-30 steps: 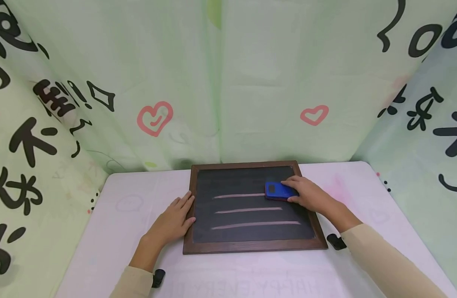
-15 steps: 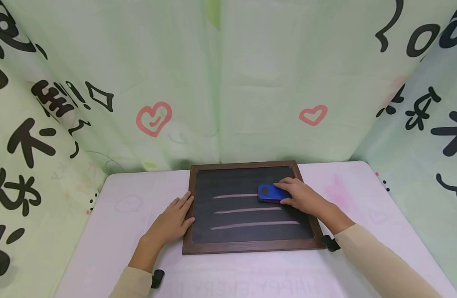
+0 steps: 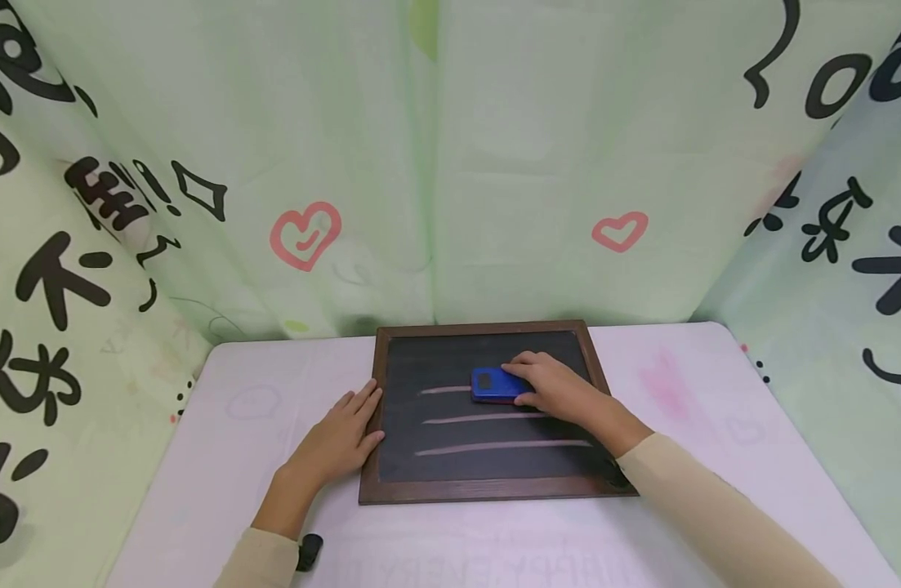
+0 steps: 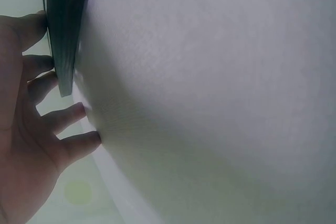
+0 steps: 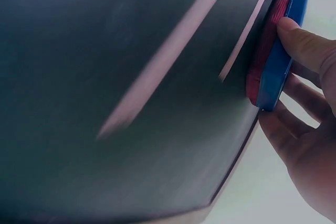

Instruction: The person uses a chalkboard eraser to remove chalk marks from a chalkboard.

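Observation:
A chalkboard (image 3: 494, 467) in a brown wooden frame lies on the table. Pale pink chalk lines cross it; the top line (image 3: 444, 390) is the shortest. My right hand (image 3: 560, 390) grips a blue chalkboard eraser (image 3: 497, 384) on that top line. In the right wrist view, the eraser (image 5: 283, 45) shows its red felt side facing the board, thumb on one side and fingers on the other. My left hand (image 3: 340, 433) rests against the board's left frame edge, fingers extended. The left wrist view shows its fingertips touching the dark frame (image 4: 65, 35).
The white table (image 3: 435, 539) extends around the board. Pale green curtains (image 3: 509, 180) with black writing and red hearts hang behind and on both sides. A black wrist device (image 3: 309, 552) sits at the left sleeve.
My right hand has slid the eraser leftward along the top chalk line, and that line is now shorter on its right side. The left hand has stayed on the frame.

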`<state>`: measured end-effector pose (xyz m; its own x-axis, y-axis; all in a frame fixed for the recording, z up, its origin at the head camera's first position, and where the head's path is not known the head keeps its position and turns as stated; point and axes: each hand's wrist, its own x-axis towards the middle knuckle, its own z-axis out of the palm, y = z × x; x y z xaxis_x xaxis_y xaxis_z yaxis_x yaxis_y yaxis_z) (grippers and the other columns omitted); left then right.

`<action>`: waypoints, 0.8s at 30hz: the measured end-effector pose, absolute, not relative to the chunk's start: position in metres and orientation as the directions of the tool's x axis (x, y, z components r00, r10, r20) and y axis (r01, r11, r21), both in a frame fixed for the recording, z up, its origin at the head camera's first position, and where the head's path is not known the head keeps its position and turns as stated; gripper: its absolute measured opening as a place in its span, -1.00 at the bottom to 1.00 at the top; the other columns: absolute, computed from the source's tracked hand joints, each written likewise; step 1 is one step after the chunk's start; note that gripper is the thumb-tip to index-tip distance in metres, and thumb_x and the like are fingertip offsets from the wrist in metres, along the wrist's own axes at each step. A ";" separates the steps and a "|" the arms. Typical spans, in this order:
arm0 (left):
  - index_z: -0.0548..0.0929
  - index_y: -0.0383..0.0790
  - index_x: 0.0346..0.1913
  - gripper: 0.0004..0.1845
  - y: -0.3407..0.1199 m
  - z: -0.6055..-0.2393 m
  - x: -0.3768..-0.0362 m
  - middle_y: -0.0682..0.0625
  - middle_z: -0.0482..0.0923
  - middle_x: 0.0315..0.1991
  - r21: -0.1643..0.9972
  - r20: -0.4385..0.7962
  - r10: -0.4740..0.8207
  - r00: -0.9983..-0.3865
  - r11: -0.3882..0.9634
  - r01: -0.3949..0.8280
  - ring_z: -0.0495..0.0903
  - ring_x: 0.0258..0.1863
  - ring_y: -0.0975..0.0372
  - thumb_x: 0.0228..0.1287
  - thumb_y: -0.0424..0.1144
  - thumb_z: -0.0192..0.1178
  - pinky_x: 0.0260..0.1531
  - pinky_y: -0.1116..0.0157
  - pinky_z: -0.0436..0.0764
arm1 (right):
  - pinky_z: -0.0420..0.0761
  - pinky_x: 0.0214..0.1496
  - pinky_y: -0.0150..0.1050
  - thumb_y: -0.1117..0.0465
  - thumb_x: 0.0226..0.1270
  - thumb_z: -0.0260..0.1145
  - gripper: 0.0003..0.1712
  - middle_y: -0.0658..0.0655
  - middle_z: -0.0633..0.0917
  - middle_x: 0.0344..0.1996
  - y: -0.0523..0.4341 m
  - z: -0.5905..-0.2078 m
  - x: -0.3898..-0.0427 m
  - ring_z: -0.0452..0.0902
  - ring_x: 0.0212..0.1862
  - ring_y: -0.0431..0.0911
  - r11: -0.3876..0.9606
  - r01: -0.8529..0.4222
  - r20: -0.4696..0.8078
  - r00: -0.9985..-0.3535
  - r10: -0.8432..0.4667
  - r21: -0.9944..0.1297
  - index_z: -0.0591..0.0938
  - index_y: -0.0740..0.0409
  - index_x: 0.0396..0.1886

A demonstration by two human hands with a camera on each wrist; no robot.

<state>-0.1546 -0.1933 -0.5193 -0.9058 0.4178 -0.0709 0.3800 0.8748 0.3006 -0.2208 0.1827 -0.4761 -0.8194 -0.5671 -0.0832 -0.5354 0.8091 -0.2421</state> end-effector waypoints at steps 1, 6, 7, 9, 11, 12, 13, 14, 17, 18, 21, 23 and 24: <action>0.11 -0.27 0.65 -0.24 -0.194 -0.520 -0.154 -0.14 0.00 0.68 0.300 -0.070 0.417 -0.906 0.875 0.380 0.17 0.56 -0.28 0.59 0.00 0.09 0.49 -0.17 0.33 | 0.61 0.32 0.13 0.09 0.37 0.47 -0.31 0.31 0.60 0.27 0.178 -0.476 -0.221 0.54 0.28 0.24 0.808 -0.538 -0.084 -0.818 -0.570 -0.240 0.55 0.29 0.40; 0.12 -0.27 0.64 -0.23 -0.194 -0.519 -0.154 -0.14 0.01 0.68 0.299 -0.064 0.416 -0.907 0.875 0.380 0.18 0.55 -0.28 0.58 0.01 0.10 0.48 -0.17 0.35 | 0.62 0.31 0.08 0.06 0.38 0.46 -0.29 0.27 0.60 0.28 0.152 -0.477 -0.224 0.54 0.28 0.19 0.799 -0.555 -0.092 -0.805 -0.586 -0.231 0.53 0.26 0.43; 0.12 -0.27 0.64 -0.23 -0.194 -0.519 -0.154 -0.14 0.01 0.68 0.301 -0.062 0.416 -0.907 0.874 0.381 0.18 0.55 -0.28 0.58 0.00 0.10 0.48 -0.17 0.35 | 0.62 0.31 0.07 0.05 0.38 0.46 -0.28 0.27 0.60 0.28 0.147 -0.477 -0.225 0.54 0.28 0.18 0.795 -0.561 -0.093 -0.801 -0.592 -0.229 0.52 0.26 0.43; 0.12 -0.28 0.64 -0.23 -0.194 -0.518 -0.153 -0.15 0.01 0.67 0.302 -0.060 0.418 -0.906 0.873 0.383 0.18 0.55 -0.28 0.58 0.00 0.10 0.48 -0.17 0.34 | 0.62 0.31 0.05 0.04 0.39 0.45 -0.28 0.26 0.59 0.29 0.136 -0.478 -0.226 0.54 0.28 0.17 0.787 -0.574 -0.097 -0.790 -0.605 -0.227 0.51 0.26 0.44; 0.12 -0.29 0.64 -0.23 -0.194 -0.518 -0.153 -0.15 0.01 0.67 0.304 -0.061 0.419 -0.906 0.872 0.383 0.18 0.55 -0.28 0.59 0.00 0.10 0.49 -0.17 0.34 | 0.61 0.33 0.04 0.04 0.40 0.44 -0.28 0.25 0.58 0.30 0.125 -0.478 -0.228 0.53 0.29 0.17 0.778 -0.585 -0.106 -0.779 -0.617 -0.228 0.50 0.25 0.46; 0.11 -0.29 0.64 -0.24 -0.194 -0.518 -0.153 -0.15 0.01 0.68 0.304 -0.062 0.419 -0.906 0.872 0.383 0.18 0.55 -0.28 0.59 0.00 0.09 0.49 -0.17 0.34 | 0.60 0.33 0.04 0.04 0.41 0.44 -0.28 0.25 0.58 0.31 0.119 -0.478 -0.228 0.52 0.29 0.17 0.775 -0.589 -0.112 -0.775 -0.622 -0.228 0.49 0.25 0.46; 0.11 -0.29 0.64 -0.24 -0.194 -0.518 -0.153 -0.15 0.01 0.68 0.306 -0.063 0.419 -0.906 0.872 0.382 0.18 0.55 -0.28 0.59 0.00 0.09 0.49 -0.17 0.33 | 0.60 0.33 0.04 0.04 0.42 0.43 -0.28 0.25 0.58 0.31 0.114 -0.478 -0.229 0.52 0.29 0.17 0.771 -0.595 -0.116 -0.770 -0.628 -0.225 0.49 0.24 0.47; 0.11 -0.29 0.64 -0.24 -0.194 -0.518 -0.153 -0.15 0.01 0.68 0.305 -0.064 0.418 -0.906 0.873 0.381 0.18 0.55 -0.28 0.59 0.00 0.09 0.49 -0.17 0.33 | 0.59 0.34 0.03 0.04 0.42 0.43 -0.28 0.25 0.57 0.31 0.109 -0.478 -0.230 0.52 0.30 0.17 0.769 -0.599 -0.122 -0.766 -0.631 -0.222 0.49 0.24 0.47; 0.10 -0.28 0.65 -0.23 -0.193 -0.518 -0.153 -0.14 0.00 0.68 0.305 -0.067 0.414 -0.908 0.875 0.376 0.17 0.56 -0.28 0.59 0.00 0.09 0.50 -0.17 0.32 | 0.59 0.35 0.00 0.02 0.43 0.42 -0.28 0.24 0.57 0.31 0.094 -0.477 -0.232 0.52 0.30 0.16 0.767 -0.609 -0.136 -0.758 -0.638 -0.203 0.48 0.21 0.48; 0.10 -0.28 0.65 -0.23 -0.193 -0.518 -0.153 -0.14 0.00 0.68 0.306 -0.068 0.412 -0.909 0.875 0.374 0.17 0.56 -0.28 0.59 0.00 0.09 0.50 -0.17 0.32 | 0.59 0.35 -0.01 0.01 0.43 0.41 -0.28 0.23 0.57 0.31 0.089 -0.477 -0.233 0.52 0.29 0.15 0.766 -0.614 -0.139 -0.755 -0.640 -0.191 0.48 0.20 0.48; 0.09 -0.27 0.65 -0.22 -0.193 -0.518 -0.153 -0.13 -0.01 0.68 0.304 -0.073 0.404 -0.912 0.880 0.366 0.17 0.56 -0.27 0.59 0.00 0.09 0.50 -0.17 0.32 | 0.60 0.35 -0.05 -0.02 0.44 0.40 -0.27 0.20 0.57 0.31 0.075 -0.476 -0.235 0.53 0.29 0.12 0.764 -0.622 -0.148 -0.751 -0.644 -0.170 0.48 0.17 0.49; 0.08 -0.26 0.66 -0.22 -0.192 -0.518 -0.153 -0.12 -0.02 0.69 0.302 -0.076 0.399 -0.914 0.883 0.360 0.17 0.56 -0.27 0.59 0.01 0.09 0.49 -0.18 0.33 | 0.60 0.35 -0.08 -0.04 0.44 0.39 -0.27 0.18 0.57 0.32 0.067 -0.477 -0.236 0.54 0.29 0.10 0.762 -0.629 -0.152 -0.747 -0.647 -0.152 0.47 0.15 0.50; 0.08 -0.25 0.66 -0.22 -0.192 -0.518 -0.153 -0.11 -0.02 0.69 0.300 -0.079 0.397 -0.914 0.884 0.358 0.17 0.56 -0.27 0.59 0.01 0.09 0.49 -0.18 0.33 | 0.60 0.35 -0.08 -0.04 0.44 0.40 -0.27 0.18 0.58 0.31 0.063 -0.477 -0.236 0.54 0.28 0.09 0.760 -0.632 -0.148 -0.746 -0.650 -0.150 0.48 0.16 0.49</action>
